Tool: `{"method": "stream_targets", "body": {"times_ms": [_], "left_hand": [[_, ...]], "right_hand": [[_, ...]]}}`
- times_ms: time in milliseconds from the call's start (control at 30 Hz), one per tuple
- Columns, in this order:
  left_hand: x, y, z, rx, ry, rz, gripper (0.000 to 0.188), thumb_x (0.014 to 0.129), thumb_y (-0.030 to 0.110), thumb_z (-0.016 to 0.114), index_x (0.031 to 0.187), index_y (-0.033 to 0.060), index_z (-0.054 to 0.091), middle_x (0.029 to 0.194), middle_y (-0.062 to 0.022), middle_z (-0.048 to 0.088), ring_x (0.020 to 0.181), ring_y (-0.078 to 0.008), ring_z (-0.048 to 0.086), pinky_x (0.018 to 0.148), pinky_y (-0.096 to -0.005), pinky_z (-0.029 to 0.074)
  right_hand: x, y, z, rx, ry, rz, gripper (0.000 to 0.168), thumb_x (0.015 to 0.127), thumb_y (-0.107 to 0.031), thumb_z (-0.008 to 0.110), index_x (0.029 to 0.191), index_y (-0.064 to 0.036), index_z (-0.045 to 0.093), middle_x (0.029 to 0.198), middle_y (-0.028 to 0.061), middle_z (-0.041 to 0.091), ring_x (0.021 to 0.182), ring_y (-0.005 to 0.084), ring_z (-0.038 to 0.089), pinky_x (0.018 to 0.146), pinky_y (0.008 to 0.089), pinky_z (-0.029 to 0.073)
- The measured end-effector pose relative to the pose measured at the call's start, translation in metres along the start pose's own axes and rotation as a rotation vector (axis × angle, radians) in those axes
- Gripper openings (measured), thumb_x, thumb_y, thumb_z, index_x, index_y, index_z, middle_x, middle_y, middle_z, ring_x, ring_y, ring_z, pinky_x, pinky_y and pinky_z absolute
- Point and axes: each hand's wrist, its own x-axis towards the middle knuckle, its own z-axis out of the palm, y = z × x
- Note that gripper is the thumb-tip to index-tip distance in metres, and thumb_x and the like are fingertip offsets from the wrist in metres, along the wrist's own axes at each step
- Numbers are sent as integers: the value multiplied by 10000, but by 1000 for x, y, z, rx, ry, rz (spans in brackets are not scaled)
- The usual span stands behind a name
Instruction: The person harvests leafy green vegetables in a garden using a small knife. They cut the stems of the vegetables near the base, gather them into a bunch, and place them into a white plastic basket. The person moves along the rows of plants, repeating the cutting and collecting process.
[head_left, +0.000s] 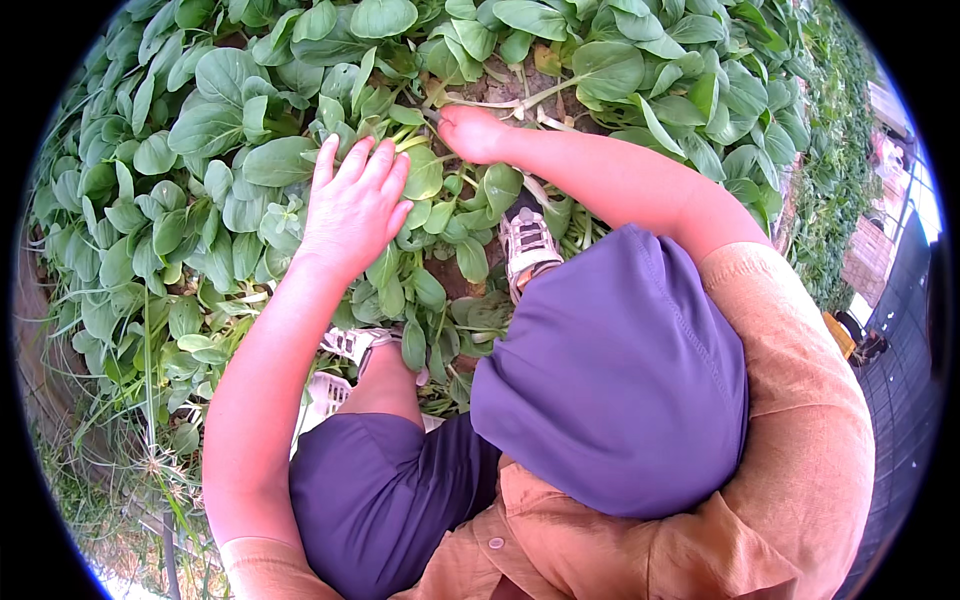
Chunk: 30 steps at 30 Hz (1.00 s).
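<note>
Dense leafy green plants with broad rounded leaves and pale stalks fill the ground before me. My left hand lies spread over the leaves, palm down, fingers apart and pointing away from me. To its right, my right hand is closed low among the stalks, beside bare soil. A short dark piece of something shows at its fingers, its kind unclear; the rest is hidden by leaves and the fist. Pale cut or loose stalks lie just beyond this hand.
My shoes stand among the plants. A white plastic crate is partly hidden by my left leg. Long grass grows at the left edge. Farther right lie another green strip, stacked pale crates and dark ground sheeting.
</note>
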Motion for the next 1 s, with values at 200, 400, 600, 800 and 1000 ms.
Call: {"method": "stream_targets", "body": {"times_ms": [200,400,600,800,1000], "left_hand": [[-3,-3,-1,17,-24,14,517,886,384,609,1333,133,541,1372,-55,511,1322,-229,419,1164,-522,187],[-6,-6,-2,24,-36,39,531,879,387,619,1339,134,537,1370,-60,510,1330,-234,411,1163,-527,195],[-9,5,2,-40,51,-5,521,862,351,643,1325,131,547,1376,-54,508,1327,-231,413,1153,-539,205],[-16,11,2,-49,59,26,509,841,294,666,1308,124,557,1384,-44,501,1337,-224,400,1153,-536,206],[-18,19,0,-65,74,49,497,816,255,679,1285,129,572,1383,-41,501,1331,-223,405,1147,-537,219]], "right_hand": [[-2,4,8,4,15,8,370,938,-244,406,1080,38,598,1104,280,631,1051,426,608,953,455,467],[-1,-3,2,-41,-82,74,355,921,-229,411,1065,22,617,1074,270,642,1045,409,618,937,463,475],[-22,26,16,78,88,29,375,953,-336,450,1063,-14,610,990,238,667,965,423,634,889,469,484],[-17,16,13,325,379,23,453,887,-481,622,965,-35,649,818,129,684,748,259,659,710,391,515],[-2,-21,2,949,35,252,327,867,-335,684,901,-14,625,701,37,587,504,123,501,434,281,415]]}}
